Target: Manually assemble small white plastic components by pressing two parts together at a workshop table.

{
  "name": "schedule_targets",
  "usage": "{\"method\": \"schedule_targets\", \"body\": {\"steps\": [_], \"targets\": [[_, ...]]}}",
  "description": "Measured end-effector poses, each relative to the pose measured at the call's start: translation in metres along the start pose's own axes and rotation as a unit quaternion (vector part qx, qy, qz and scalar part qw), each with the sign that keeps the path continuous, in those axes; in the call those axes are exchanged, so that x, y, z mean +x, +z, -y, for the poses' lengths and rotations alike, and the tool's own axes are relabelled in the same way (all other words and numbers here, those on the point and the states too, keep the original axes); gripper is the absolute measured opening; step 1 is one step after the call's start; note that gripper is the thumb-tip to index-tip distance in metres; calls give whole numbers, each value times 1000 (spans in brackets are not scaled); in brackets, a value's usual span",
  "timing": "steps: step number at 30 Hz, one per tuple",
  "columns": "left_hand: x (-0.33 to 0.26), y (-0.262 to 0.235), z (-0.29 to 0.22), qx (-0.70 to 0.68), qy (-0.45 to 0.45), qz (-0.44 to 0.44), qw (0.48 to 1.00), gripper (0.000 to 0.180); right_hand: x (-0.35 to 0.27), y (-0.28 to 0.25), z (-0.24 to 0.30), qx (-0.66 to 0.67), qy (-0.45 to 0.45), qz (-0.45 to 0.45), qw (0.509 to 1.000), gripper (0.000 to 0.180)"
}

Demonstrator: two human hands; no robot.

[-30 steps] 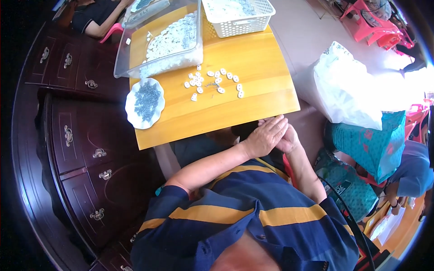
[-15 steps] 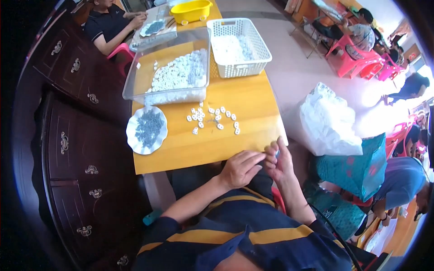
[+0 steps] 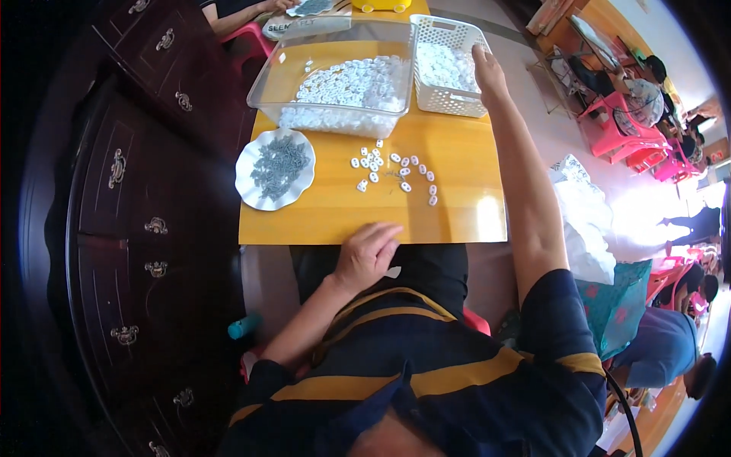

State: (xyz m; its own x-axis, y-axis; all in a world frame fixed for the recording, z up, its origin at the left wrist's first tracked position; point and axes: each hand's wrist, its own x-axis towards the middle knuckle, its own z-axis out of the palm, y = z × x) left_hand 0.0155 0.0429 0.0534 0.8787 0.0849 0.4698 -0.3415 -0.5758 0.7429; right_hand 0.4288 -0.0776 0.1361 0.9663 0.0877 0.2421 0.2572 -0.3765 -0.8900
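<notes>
My right arm is stretched far forward, and my right hand [image 3: 489, 76] is at the right rim of a white perforated plastic basket [image 3: 449, 105] holding small white pieces. Its fingers are mostly turned from view, so I cannot tell what they hold. Over the table's front edge is my left hand [image 3: 367, 255], palm down, fingers loosely extended and slightly bent, nothing visible in them. A small white scrap [image 3: 392, 272] shows just below it, over my lap. Ahead lie several small white oval pieces [image 3: 405, 186] with two dark holes each, around some thin grey bits [image 3: 394, 175].
A clear plastic bin [image 3: 266, 95] of white pieces stands at the back. A scalloped white plate [image 3: 244, 171] of small grey parts sits on the left of the wooden table [image 3: 320, 221]. Dark drawers [image 3: 190, 221] flank it; a white sack [image 3: 582, 221] is right. Other people sit nearby.
My right hand has left my left hand and reached forward to the basket. My left hand has shifted left, its fingers looser. The whole view has moved, with the table lying straighter.
</notes>
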Motion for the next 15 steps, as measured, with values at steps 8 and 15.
{"method": "schedule_targets", "body": {"steps": [8, 15], "targets": [[62, -42, 92, 223, 20, 40, 974, 40, -143, 1, 7, 1, -138, -70, 988, 37], [104, -22, 115, 235, 40, 161, 958, 46, -242, -33, -18, -13, -91, -10, 996, 36]]}}
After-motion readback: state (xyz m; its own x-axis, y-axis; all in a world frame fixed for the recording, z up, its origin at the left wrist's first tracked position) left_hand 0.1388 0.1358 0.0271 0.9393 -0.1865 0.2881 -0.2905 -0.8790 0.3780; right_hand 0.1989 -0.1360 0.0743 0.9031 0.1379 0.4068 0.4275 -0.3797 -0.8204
